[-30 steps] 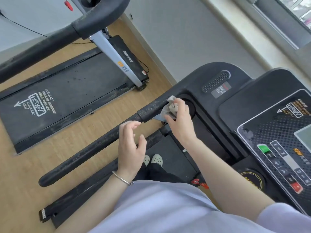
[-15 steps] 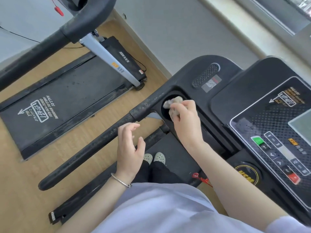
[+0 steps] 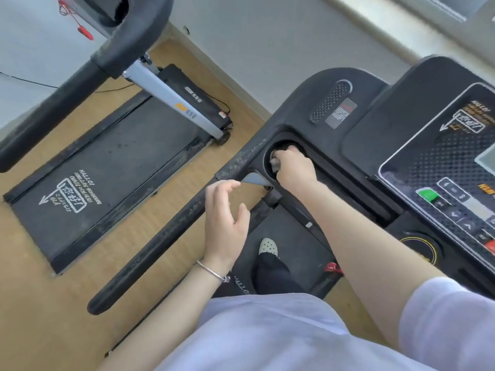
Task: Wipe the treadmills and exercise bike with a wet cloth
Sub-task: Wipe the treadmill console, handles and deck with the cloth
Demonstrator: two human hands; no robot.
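Observation:
I stand on a black treadmill whose console fills the right of the view. My right hand grips a crumpled grey cloth and is pushed down into the round cup holder at the console's left end; most of the cloth is hidden by my fingers. My left hand hovers over the dusty black handrail, fingers loosely curved, holding nothing. A second treadmill lies on the floor to the left.
The control panel with green and red buttons sits at the far right. The second treadmill's thick black handlebar and silver upright cross the upper left. A red safety clip dangles there. A grey wall runs behind.
My right hand moved the cloth from the handrail's end into the cup holder and sank deeper into it. My left hand stayed hovering over the rail.

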